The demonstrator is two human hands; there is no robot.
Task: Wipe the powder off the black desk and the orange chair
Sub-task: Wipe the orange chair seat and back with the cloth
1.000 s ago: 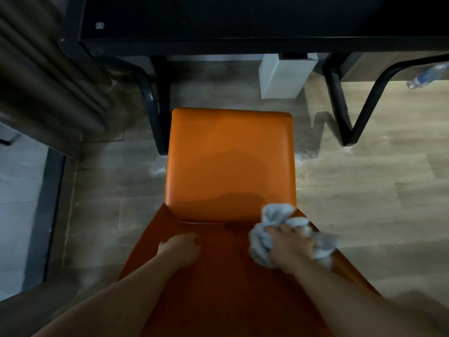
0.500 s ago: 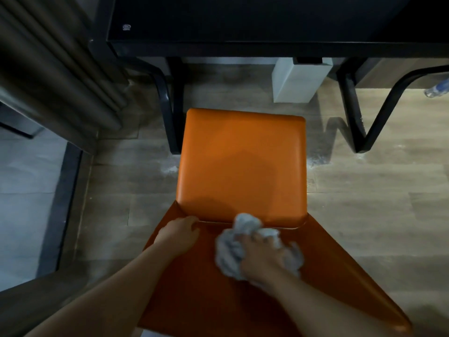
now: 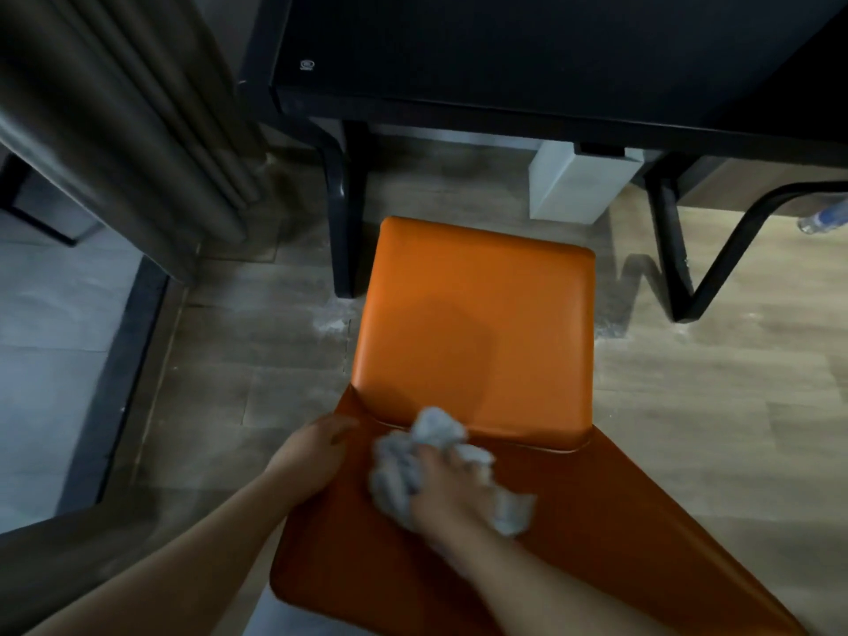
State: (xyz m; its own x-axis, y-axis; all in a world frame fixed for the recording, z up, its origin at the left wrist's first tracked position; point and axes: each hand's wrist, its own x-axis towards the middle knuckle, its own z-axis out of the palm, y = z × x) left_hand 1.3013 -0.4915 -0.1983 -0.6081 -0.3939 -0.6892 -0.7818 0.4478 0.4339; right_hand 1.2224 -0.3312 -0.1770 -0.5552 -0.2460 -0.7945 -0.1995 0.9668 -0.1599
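My right hand (image 3: 452, 491), fingers curled round the crumpled grey cloth (image 3: 397, 470), has slid toward 9 o'clock on the smooth back of the orange chair (image 3: 472, 323), near my left hand (image 3: 307, 456) gripping its edge; the black desk (image 3: 550, 52) at 12 o'clock bears a small round mark (image 3: 306, 65), unreadable.

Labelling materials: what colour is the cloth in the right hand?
Pale grey-white, crumpled cloth; head view, held by the right hand.

The chair (image 3: 472, 332) is bright orange on its seat and darker rust on the backrest. The bench (image 3: 527, 52) is black. The crumpled cloth (image 3: 394, 470) is pale grey-white. The floor (image 3: 711, 383) shows tan wood grain with white dusting.
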